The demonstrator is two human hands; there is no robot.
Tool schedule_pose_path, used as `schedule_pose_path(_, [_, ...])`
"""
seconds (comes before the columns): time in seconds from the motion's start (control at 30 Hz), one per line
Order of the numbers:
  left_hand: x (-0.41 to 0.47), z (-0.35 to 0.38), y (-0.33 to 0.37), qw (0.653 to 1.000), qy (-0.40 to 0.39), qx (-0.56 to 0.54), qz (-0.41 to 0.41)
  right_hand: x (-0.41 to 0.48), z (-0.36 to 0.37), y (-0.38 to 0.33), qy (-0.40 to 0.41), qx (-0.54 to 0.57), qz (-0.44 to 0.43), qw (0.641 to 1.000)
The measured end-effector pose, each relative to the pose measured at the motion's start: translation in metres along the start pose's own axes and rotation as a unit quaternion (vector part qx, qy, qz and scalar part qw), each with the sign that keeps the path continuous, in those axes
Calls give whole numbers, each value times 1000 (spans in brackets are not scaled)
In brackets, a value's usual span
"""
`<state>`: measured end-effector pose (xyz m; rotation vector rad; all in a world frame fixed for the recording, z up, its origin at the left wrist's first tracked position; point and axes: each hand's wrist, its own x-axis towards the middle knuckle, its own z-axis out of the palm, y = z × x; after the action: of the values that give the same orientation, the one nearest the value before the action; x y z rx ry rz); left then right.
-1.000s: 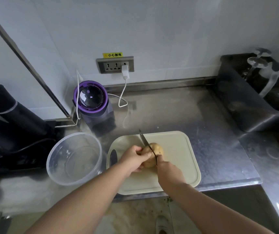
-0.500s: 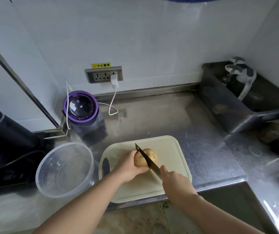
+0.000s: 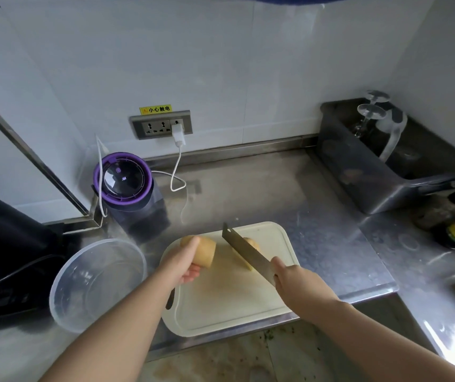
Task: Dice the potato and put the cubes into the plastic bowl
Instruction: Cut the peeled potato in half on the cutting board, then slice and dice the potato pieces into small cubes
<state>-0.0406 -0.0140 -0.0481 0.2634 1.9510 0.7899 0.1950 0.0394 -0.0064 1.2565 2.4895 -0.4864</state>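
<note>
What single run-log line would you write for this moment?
left hand holds potato half | right hand grips knife | other half on cutting board | plastic bowl: no cubes | stage: halved, not diced

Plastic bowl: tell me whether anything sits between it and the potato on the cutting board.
Nothing visible does. The plastic bowl sits open beside the left edge of the cutting board, only counter between. The left hand holds one potato half near that edge; the other half lies behind the knife in the right hand.
</note>
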Motion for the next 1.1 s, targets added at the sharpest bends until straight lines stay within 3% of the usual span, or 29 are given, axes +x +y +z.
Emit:
schedule_pose_path(0.17, [10,-12,2,993,0,77,-90,-1,-15,4,41,50,-31,997])
schedule_pose_path(0.27, [9,-13,5,980,29,179,-78,2,-18,7,56,62,-30,996])
schedule_pose_path(0.43, [14,-11,20,913,103,392,45,0,-18,8,78,84,-52,992])
schedule_pose_path(0.57, [-5,10,46,843,173,428,276,-2,-25,14,126,143,-35,981])
schedule_pose_path(0.67, [-19,47,58,825,73,405,388,0,-28,26,140,193,13,971])
schedule_pose_path(0.73, [-21,72,58,817,-9,461,347,-1,-29,35,133,205,45,969])
schedule_pose_path(0.83, [-17,89,53,769,-18,561,306,-7,-27,45,116,201,73,970])
schedule_pose_path(0.93, [-12,93,49,792,15,536,292,-9,-24,53,95,192,87,973])
schedule_pose_path(1.1, [-13,99,46,900,97,327,271,-6,-21,56,87,211,100,969])
